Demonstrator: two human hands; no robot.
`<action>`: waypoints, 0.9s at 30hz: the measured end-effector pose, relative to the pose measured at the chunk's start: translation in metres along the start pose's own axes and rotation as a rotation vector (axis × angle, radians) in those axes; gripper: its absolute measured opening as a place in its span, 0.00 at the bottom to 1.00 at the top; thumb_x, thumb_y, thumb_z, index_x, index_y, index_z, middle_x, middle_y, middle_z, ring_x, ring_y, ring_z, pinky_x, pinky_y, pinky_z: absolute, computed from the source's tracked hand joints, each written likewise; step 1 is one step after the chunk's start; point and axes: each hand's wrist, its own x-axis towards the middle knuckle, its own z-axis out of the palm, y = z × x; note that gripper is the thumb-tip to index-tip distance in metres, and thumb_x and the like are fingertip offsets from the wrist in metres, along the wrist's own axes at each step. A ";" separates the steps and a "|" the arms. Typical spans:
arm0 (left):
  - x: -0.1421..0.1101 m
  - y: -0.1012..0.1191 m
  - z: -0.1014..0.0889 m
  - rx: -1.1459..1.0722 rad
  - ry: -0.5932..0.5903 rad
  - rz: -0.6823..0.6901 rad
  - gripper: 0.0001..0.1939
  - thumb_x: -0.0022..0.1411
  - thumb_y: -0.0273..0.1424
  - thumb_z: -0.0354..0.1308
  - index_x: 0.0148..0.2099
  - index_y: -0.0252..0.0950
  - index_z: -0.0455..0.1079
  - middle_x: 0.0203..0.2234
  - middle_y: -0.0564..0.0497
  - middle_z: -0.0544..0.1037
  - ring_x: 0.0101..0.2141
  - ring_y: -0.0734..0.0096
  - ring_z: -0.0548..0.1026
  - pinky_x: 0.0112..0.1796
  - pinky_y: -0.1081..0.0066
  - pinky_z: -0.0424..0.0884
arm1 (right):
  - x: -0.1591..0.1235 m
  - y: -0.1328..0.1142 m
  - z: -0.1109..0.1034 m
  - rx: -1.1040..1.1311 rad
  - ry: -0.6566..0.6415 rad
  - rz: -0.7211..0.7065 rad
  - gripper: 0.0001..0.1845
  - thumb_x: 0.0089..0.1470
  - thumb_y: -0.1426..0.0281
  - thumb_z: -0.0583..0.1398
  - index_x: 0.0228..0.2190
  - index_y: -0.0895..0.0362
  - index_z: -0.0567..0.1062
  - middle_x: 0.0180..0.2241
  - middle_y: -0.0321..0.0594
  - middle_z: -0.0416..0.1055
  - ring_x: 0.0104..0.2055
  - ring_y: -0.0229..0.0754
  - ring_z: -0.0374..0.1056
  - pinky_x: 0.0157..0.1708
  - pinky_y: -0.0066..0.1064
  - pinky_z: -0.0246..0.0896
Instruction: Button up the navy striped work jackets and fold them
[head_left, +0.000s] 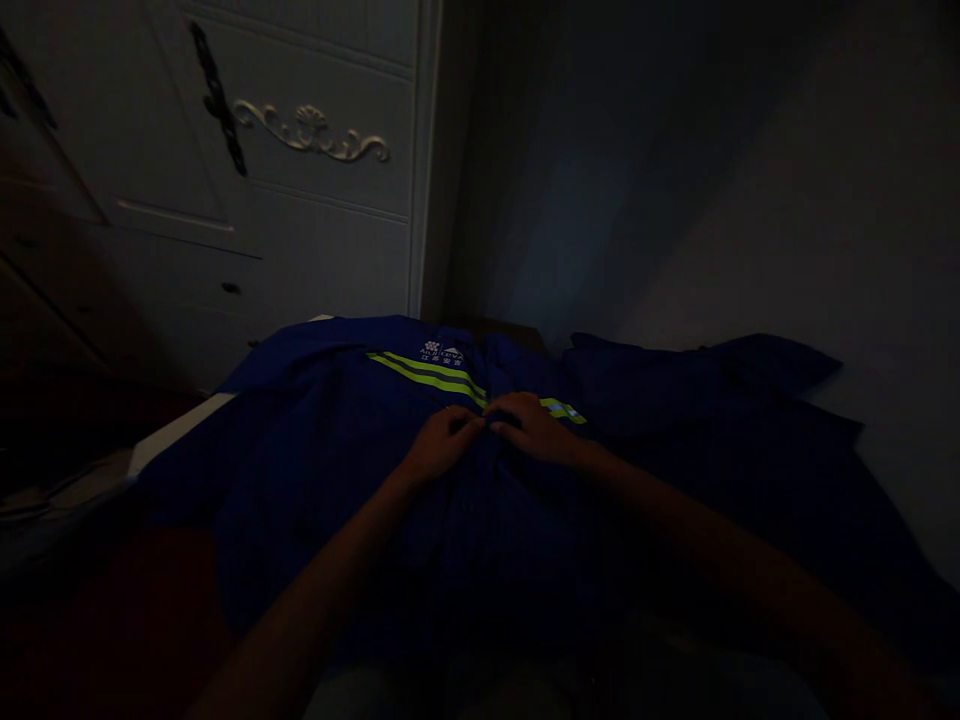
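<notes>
A dark blue work jacket (300,430) lies spread out before me, with yellow-green reflective stripes and a white printed logo across the chest. Both of my hands meet at its front opening, just below the stripes. My left hand (444,440) pinches the front edge of the cloth. From the other side, my right hand (531,425) is closed on the same edge, fingertips almost touching those of the left. Whatever small fastener may sit between the fingertips is hidden in the dim light.
A pale cabinet (337,240) with a dark handle (217,100) and a scrolled ornament (311,130) stands behind on the left. More dark blue cloth (712,390) spreads to the right, against a grey wall (825,200). Red cloth (150,600) shows at lower left.
</notes>
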 end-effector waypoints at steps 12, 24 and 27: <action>0.010 0.001 -0.005 -0.139 -0.169 -0.167 0.11 0.53 0.37 0.54 0.24 0.34 0.64 0.21 0.54 0.66 0.25 0.74 0.62 0.28 0.73 0.58 | 0.009 0.010 -0.004 0.022 0.024 0.049 0.08 0.56 0.67 0.62 0.38 0.57 0.77 0.40 0.41 0.75 0.47 0.42 0.68 0.54 0.39 0.52; 0.017 0.002 -0.003 -0.210 -0.180 -0.314 0.17 0.50 0.42 0.58 0.22 0.35 0.60 0.17 0.56 0.62 0.20 0.76 0.60 0.24 0.73 0.56 | 0.030 0.026 -0.008 0.325 0.237 0.603 0.18 0.58 0.65 0.60 0.47 0.62 0.70 0.47 0.49 0.70 0.46 0.40 0.68 0.49 0.34 0.63; 0.015 0.003 0.002 -0.129 -0.185 -0.290 0.22 0.51 0.48 0.58 0.22 0.35 0.60 0.17 0.56 0.63 0.20 0.76 0.60 0.22 0.74 0.54 | 0.031 0.027 -0.006 0.431 0.165 0.662 0.22 0.59 0.60 0.59 0.48 0.63 0.68 0.44 0.50 0.72 0.37 0.37 0.71 0.36 0.27 0.67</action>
